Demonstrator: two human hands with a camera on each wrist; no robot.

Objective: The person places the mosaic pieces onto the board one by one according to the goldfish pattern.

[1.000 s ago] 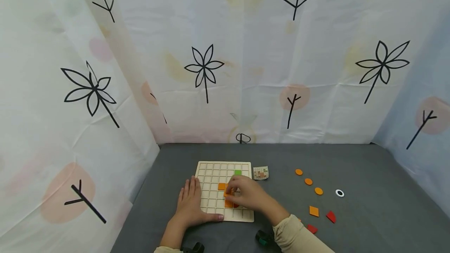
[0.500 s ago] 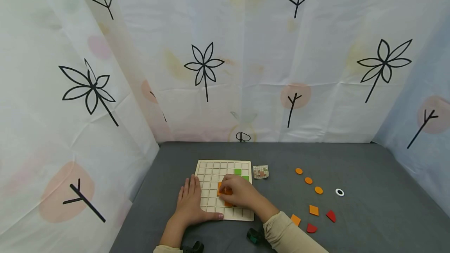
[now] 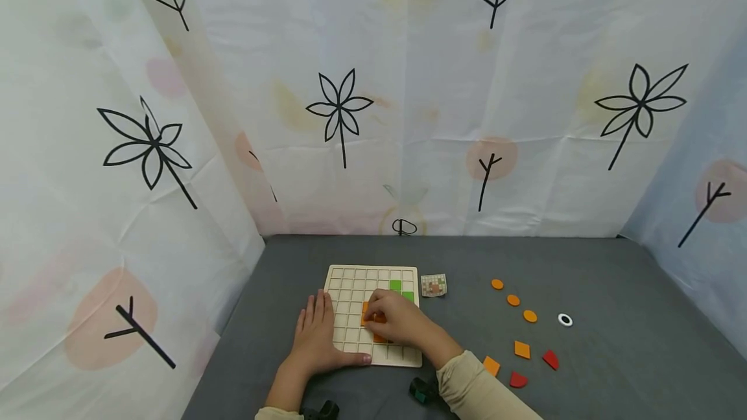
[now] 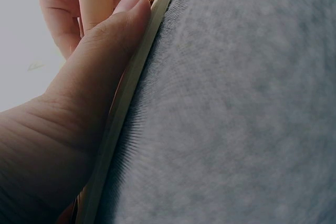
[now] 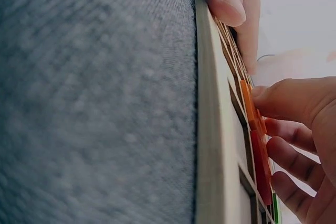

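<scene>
A pale wooden grid board [image 3: 348,290] lies on the grey table. My left hand [image 3: 318,336] rests along its left edge with fingers straight, the thumb lying on the front edge. Over the board's middle, my right hand [image 3: 399,319] has its thumb and index finger bent together at an orange tile [image 3: 365,311], pinching it. The right wrist view shows the thumb against an orange tile [image 5: 249,100], beside a red tile [image 5: 261,166]. Another orange tile [image 3: 379,338] sits nearer the front. Two green tiles, one a square [image 3: 395,284], lie farther back. Some cells are hidden by my hand.
A small pattern card [image 3: 434,285] lies right of the board. Farther right are several orange discs [image 3: 513,301], a white ring [image 3: 565,320], orange squares [image 3: 522,349] and red quarter-round pieces [image 3: 550,360]. A printed curtain [image 3: 403,167] surrounds the table's back and sides.
My right hand has shifted left over the board, uncovering a second green tile and, by the sleeve, an orange square on the table. My left hand has stayed in place.
</scene>
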